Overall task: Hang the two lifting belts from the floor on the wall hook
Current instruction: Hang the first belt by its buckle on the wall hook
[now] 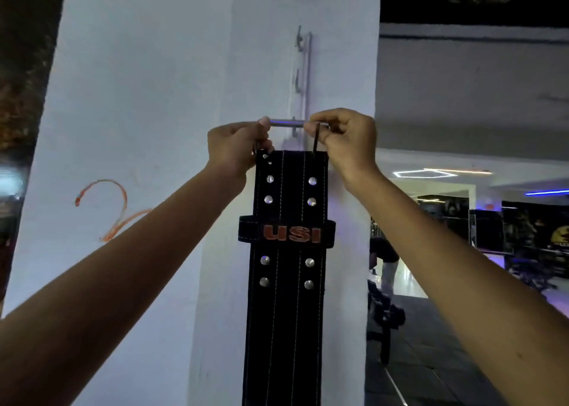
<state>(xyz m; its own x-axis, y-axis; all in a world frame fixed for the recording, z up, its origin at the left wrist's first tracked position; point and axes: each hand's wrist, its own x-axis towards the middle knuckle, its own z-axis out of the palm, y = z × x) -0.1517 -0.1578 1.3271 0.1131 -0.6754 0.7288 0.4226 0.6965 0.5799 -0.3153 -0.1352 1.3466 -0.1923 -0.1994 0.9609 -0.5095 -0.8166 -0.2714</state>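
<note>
Black lifting belt (288, 282) hangs flat against the white pillar (147, 98), buckle end up. My left hand (235, 148) and right hand (345, 142) each pinch a side of the buckle frame, fingers closed tight on it, holding its steel bar (286, 123) level right at the wall hook (303, 76). Can't tell if the bar is over a prong yet; weight seems to be in my hands. So first belt nearly hung. Second belt not in view, presumably not yet hung.
</note>
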